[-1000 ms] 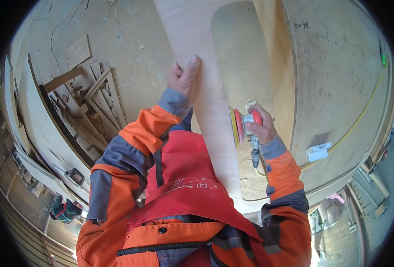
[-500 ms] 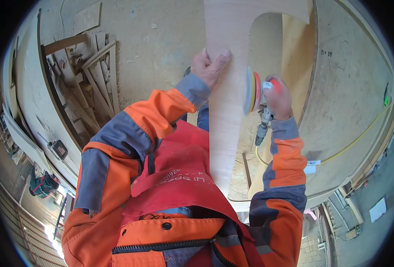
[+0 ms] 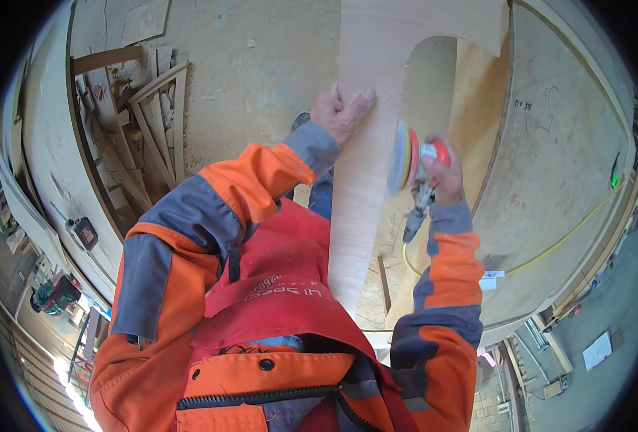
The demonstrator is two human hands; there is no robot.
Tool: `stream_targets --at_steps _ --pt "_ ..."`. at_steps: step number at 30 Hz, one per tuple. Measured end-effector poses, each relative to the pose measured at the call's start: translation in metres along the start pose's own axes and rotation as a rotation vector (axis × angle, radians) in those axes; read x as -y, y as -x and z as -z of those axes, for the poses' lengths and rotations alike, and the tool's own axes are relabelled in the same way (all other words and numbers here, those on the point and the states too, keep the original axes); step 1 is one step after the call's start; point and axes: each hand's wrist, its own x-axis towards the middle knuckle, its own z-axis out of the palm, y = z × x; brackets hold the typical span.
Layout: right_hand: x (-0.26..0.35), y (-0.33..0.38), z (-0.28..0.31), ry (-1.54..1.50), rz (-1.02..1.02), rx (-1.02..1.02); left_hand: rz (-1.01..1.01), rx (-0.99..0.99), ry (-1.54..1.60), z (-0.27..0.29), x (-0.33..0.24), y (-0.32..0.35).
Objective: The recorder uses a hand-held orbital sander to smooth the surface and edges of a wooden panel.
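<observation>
My left hand (image 3: pixel 339 115) holds the left edge of a long pale plywood panel (image 3: pixel 368 158), thumb on its face and the other fingers mostly hidden behind it. At its upper right the panel has a curved cutout. Wrapped round the red-topped head of an air-powered disc sander (image 3: pixel 413 162) is my right hand (image 3: pixel 446 173). The round pad stands on edge along the panel's right edge, below the curve; whether it touches is hard to tell. A yellow hose (image 3: pixel 406 258) hangs from the sander's grey fitting.
Wood offcuts (image 3: pixel 162 122) are heaped on the left, beside a pale board (image 3: pixel 92 144) with a small dark device (image 3: pixel 83 232). To the right stands a large pale panel (image 3: pixel 556 180) with handwritten marks, the yellow hose running across it. A curved plywood strip (image 3: pixel 481 108) borders it.
The view has shifted slightly. My right hand and the sander have come a little lower and leftward in view, its fitting swinging left. The left hand keeps its hold on the panel.
</observation>
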Motion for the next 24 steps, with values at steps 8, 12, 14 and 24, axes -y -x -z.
stream_targets --at_steps 8,12,14,24 --pt "-0.113 0.107 0.009 0.094 -0.148 -0.013 0.014 0.013 -0.056 0.002 0.000 -0.008" --pt "-0.105 0.138 0.003 -0.043 -0.329 0.004 0.073 0.066 0.009 0.008 -0.013 0.005" --pt "-0.097 0.119 0.002 -0.029 -0.246 0.004 0.157 0.041 0.034 0.004 -0.007 0.039" --pt "-0.080 0.111 -0.005 0.032 -0.143 -0.021 0.157 -0.071 -0.133 -0.004 0.058 0.174"
